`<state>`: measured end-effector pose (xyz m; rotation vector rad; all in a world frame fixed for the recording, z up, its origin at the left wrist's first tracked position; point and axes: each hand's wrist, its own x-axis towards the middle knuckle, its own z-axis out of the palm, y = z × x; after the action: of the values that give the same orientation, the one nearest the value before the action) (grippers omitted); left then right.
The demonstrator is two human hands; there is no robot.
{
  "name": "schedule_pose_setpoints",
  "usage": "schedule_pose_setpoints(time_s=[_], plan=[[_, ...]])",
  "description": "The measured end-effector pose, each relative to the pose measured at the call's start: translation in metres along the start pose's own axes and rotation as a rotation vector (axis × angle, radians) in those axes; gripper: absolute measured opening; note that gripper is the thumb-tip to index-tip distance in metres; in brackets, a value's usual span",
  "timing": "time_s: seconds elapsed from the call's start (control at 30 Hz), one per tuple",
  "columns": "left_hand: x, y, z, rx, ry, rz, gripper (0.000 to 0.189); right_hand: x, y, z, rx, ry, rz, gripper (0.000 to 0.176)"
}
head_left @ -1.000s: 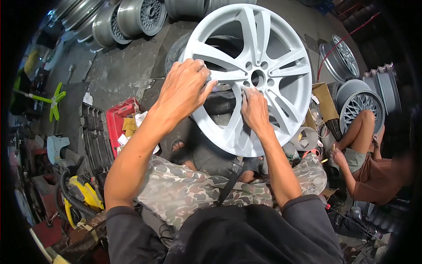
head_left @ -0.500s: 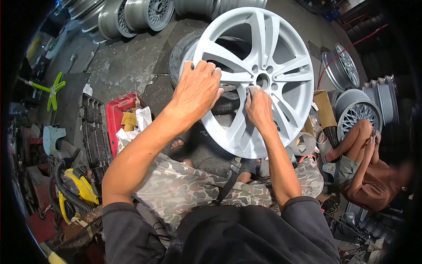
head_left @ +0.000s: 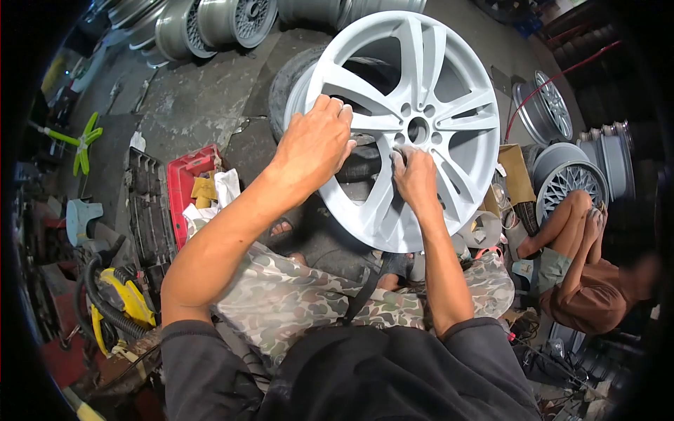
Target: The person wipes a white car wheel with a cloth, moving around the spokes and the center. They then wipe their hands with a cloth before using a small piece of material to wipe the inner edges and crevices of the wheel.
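Observation:
A pale grey alloy wheel [head_left: 423,67] with paired spokes is tilted up in front of me, above a dark tyre [head_left: 284,84]. At its left side my left hand [head_left: 316,144] is closed on the wheel, fingers curled over the rim and a spoke end. Just below the centre hole, my right hand [head_left: 417,174] presses bent fingers against the base of a lower spoke. Pale dust coats the fingertips. Whatever those right fingers may pinch is hidden beneath them.
A red crate [head_left: 175,186] with papers and cloth stands left, near a yellow-and-black tool [head_left: 126,298]. More wheels [head_left: 235,21] lie at the back and right [head_left: 572,179]. At right sits another person [head_left: 586,295], hands together. A red hose [head_left: 554,78] runs behind.
My right hand has slid slightly down from the hub along the spoke. My left hand keeps its place on the wheel, which has barely shifted.

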<state>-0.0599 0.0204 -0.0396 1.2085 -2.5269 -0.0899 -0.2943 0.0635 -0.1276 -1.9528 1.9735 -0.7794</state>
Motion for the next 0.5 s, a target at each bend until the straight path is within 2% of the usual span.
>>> schedule_pose_setpoints(time_s=[0.07,0.13,0.17,0.2,0.27,0.3,0.4,0.47,0.5], plan=[[0.001,-0.002,0.0,-0.049,-0.004,-0.015,0.046,0.005,0.005,0.003,-0.102,0.006,-0.06,0.02],[0.0,-0.004,0.001,-0.055,0.0,-0.007,0.047,-0.002,0.021,0.007,-0.19,0.123,-0.296,0.023],[0.001,-0.003,0.002,-0.059,0.01,0.01,0.048,0.002,0.03,0.006,-0.23,0.139,-0.34,0.027],[0.001,-0.003,0.003,-0.06,0.012,0.01,0.048,0.008,0.032,-0.001,-0.231,0.139,-0.341,0.027],[0.0,-0.006,0.003,-0.082,0.011,0.009,0.048,0.022,0.024,-0.017,-0.279,-0.134,-0.32,0.022],[-0.001,-0.007,0.003,-0.081,0.015,0.001,0.048,0.023,0.021,-0.022,-0.327,-0.19,-0.318,0.022],[-0.001,-0.006,0.003,-0.082,0.025,0.011,0.047,0.036,0.027,-0.03,-0.167,-0.193,-0.42,0.017],[0.0,-0.005,0.002,-0.066,-0.005,0.002,0.047,0.04,0.023,-0.032,-0.154,-0.224,-0.344,0.016],[0.0,-0.005,0.002,-0.066,-0.004,0.001,0.047,0.041,0.021,-0.031,-0.079,-0.262,-0.215,0.017]])
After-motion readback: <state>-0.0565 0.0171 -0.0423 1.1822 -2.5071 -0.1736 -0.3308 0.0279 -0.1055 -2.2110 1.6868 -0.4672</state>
